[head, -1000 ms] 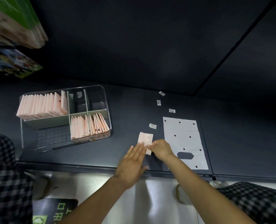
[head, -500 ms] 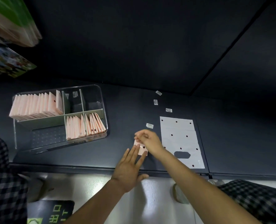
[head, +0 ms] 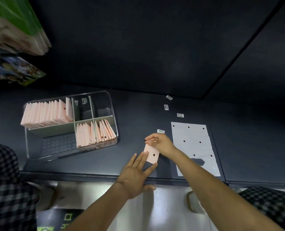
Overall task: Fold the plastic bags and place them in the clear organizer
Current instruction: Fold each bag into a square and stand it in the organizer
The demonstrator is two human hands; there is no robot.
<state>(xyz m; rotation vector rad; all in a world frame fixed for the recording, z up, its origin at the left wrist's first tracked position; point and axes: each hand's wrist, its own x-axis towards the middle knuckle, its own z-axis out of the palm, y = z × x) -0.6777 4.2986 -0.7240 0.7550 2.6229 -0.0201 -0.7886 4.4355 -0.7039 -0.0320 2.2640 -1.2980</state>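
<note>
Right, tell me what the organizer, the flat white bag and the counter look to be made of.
Organizer: clear hard plastic, probably acrylic; the walls are see-through with glossy rounded edges, the dividers look frosted.
Flat white bag: thin plastic film, likely; it lies flat, slightly shiny, with punched holes and a cut-out handle.
Counter: dark, matte and smooth, perhaps laminate or painted board; the picture cannot settle which.

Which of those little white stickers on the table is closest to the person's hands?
The white sticker just beyond the right hand, almost touching its knuckles. The other three stickers lie farther back, in a loose row toward the wall.
</note>
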